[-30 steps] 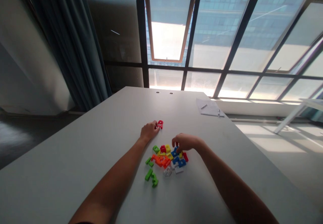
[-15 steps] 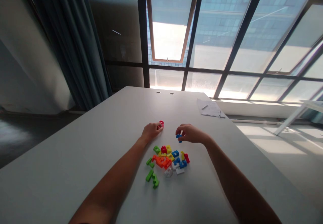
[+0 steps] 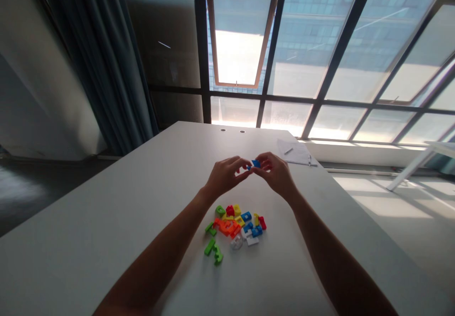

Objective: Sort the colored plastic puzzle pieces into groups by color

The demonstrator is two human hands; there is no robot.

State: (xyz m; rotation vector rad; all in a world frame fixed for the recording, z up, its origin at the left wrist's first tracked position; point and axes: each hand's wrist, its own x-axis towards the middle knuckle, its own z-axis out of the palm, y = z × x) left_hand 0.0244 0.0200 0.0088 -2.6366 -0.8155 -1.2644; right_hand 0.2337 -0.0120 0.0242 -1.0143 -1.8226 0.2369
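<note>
Over the middle of the table [image 3: 159, 197], my left hand [image 3: 227, 174] and my right hand [image 3: 274, 170] meet fingertip to fingertip. A small blue toy block [image 3: 256, 163] is pinched in my right fingers. The left thumb and fingers close on its left end, where a little blue shows. A sliver of red shows between the left fingers; whether that red piece is held or lies behind the hand, I cannot tell. Nearer to me lies a loose pile of toy blocks: orange ones [image 3: 227, 227], green ones [image 3: 210, 246], yellow, red, blue ones [image 3: 256, 231] and white ones [image 3: 252, 241].
A sheet of paper [image 3: 296, 151] with a pen-like item lies at the table's far right. Two round holes sit near the far edge. Behind are tall windows [image 3: 298, 45] and a dark curtain [image 3: 106, 69]; a white table [image 3: 441, 150] stands to the right.
My right hand has lifted the blue block up and away from the pile. My left hand has moved right from beside the red piece, and both hands now meet at the blue block.
</note>
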